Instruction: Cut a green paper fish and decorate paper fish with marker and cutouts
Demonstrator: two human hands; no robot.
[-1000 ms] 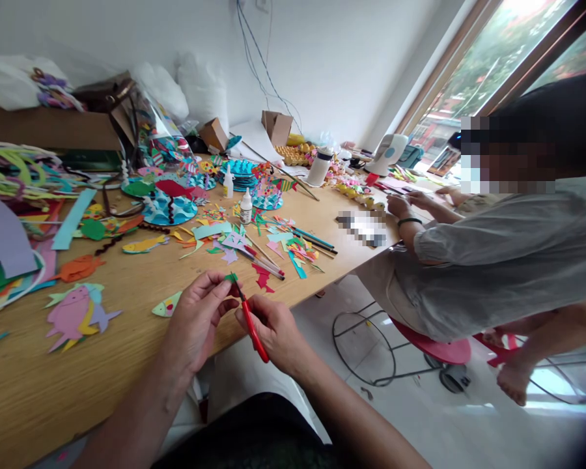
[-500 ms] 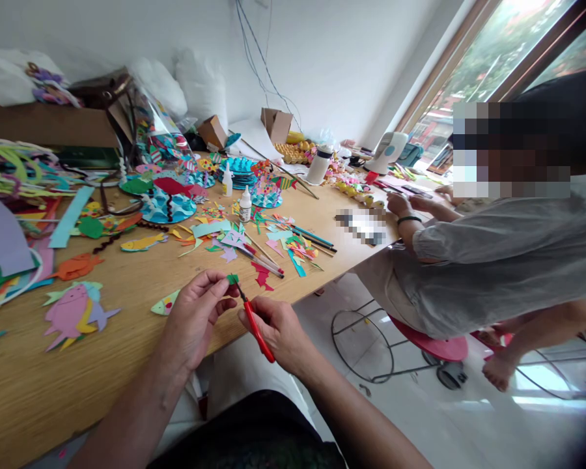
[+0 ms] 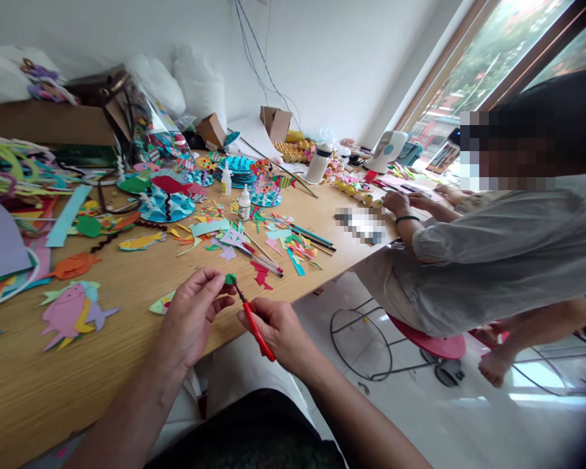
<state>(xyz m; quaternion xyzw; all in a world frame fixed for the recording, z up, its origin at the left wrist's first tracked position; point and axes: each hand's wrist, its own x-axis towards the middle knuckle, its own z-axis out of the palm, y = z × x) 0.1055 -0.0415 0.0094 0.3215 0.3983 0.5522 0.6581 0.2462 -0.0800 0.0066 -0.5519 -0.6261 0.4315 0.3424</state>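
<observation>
My left hand (image 3: 195, 312) pinches a small green paper piece (image 3: 230, 279) between thumb and fingertips, near the table's front edge. Red-handled scissors (image 3: 258, 331) are held in my right hand (image 3: 278, 329), with the blades up against the green piece. Just left of my left hand lies a pale green paper fish (image 3: 163, 303), partly hidden behind it. A pink and purple paper fish (image 3: 68, 309) rests farther left. Beyond my hands are red paper scraps (image 3: 261, 275) and pens (image 3: 264, 262).
The wooden table (image 3: 141, 345) holds glue bottles (image 3: 244, 204), blue wave-patterned discs (image 3: 163, 205), an orange paper fish (image 3: 77, 264) and many scraps. At the right a person in a grey shirt (image 3: 508, 260) sits on a red stool (image 3: 444, 342), hands over the table.
The green piece sits at a slightly different angle at the blades. The person on the right has shifted their hands and head slightly. The whole view has moved a little.
</observation>
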